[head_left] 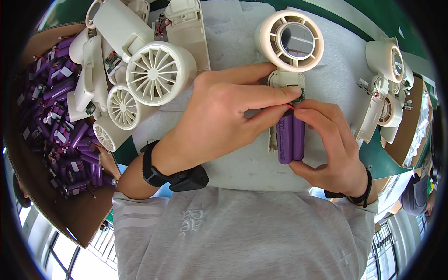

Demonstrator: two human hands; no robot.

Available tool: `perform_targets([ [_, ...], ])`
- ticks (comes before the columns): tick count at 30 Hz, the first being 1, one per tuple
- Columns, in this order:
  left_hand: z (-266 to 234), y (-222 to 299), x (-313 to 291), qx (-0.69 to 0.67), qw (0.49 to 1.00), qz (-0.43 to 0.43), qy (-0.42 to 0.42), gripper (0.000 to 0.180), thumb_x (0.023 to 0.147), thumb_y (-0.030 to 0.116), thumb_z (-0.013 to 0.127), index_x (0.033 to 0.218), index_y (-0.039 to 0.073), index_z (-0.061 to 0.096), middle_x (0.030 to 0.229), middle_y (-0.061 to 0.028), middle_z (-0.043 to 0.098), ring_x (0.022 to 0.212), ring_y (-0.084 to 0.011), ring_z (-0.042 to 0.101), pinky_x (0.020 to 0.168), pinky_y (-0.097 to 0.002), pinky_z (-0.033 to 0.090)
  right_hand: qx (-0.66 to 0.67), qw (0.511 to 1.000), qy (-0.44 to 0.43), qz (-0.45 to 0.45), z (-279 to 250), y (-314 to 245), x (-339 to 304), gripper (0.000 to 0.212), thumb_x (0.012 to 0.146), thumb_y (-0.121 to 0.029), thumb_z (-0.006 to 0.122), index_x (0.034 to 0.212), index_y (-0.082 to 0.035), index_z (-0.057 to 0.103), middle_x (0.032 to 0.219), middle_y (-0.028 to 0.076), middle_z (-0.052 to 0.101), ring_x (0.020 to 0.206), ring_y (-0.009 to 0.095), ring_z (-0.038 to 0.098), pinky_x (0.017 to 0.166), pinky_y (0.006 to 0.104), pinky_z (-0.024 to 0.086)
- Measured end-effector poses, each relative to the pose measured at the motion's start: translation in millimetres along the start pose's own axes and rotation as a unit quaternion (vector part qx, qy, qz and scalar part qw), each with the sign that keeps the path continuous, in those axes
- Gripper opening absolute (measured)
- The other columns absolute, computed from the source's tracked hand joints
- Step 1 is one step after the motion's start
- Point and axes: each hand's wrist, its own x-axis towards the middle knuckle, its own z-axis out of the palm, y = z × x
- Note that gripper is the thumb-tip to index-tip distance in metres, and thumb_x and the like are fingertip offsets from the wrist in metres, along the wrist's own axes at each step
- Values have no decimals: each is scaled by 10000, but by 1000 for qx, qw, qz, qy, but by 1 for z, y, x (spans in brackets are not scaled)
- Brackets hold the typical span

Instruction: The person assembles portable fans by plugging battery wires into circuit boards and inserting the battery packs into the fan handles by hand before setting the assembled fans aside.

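Observation:
A cream hand-held fan shell (289, 42) lies open on the grey mat (233, 42), round head away from me. My right hand (333, 149) grips a purple pack of two cylindrical cells (290, 137) over the fan's handle. My left hand (224, 112) reaches across, fingertips pinching a thin red wire (290, 106) beside the small green circuit board (301, 94) at the handle's top.
A pile of cream fan shells (135, 70) lies at the upper left. A cardboard box (70, 205) at the left holds many purple cell packs (60, 116). More fan parts (387, 88) sit at the right. Another person (420, 191) is at the right edge.

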Motion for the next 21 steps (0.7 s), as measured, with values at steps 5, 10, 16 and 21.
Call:
perform_targets([
  [5,-3,1,1,-14,1000,-15,-15,322,717,-63,738,1026,29,717,959,-150,685,759,-181,695,602,-230,528,-76,996,-30,-41,-2,-1,-3,597,514,31,783,1076,89,591,1161,244,536,917,351,596,743,383,536],
  [10,-5,-1,1,-25,999,-20,-34,305,746,-35,732,1044,25,707,971,-160,681,803,-205,698,642,-247,545,-129,990,-10,-53,3,-1,-10,552,568,16,816,1070,110,607,1207,296,517,915,319,642,736,342,584],
  [16,-3,0,1,-41,999,-16,-31,284,769,-22,715,1050,17,700,980,-169,679,833,-228,698,676,-265,556,-155,987,-1,-51,7,-3,-13,519,573,17,809,1045,119,621,1205,315,518,922,324,655,736,339,590],
  [21,-6,4,1,-36,998,-36,-42,289,760,-16,727,1046,18,702,989,-167,678,832,-230,697,685,-265,558,-150,988,6,-42,9,-2,-13,515,570,22,808,1041,117,623,1211,310,519,906,319,657,730,340,591],
])
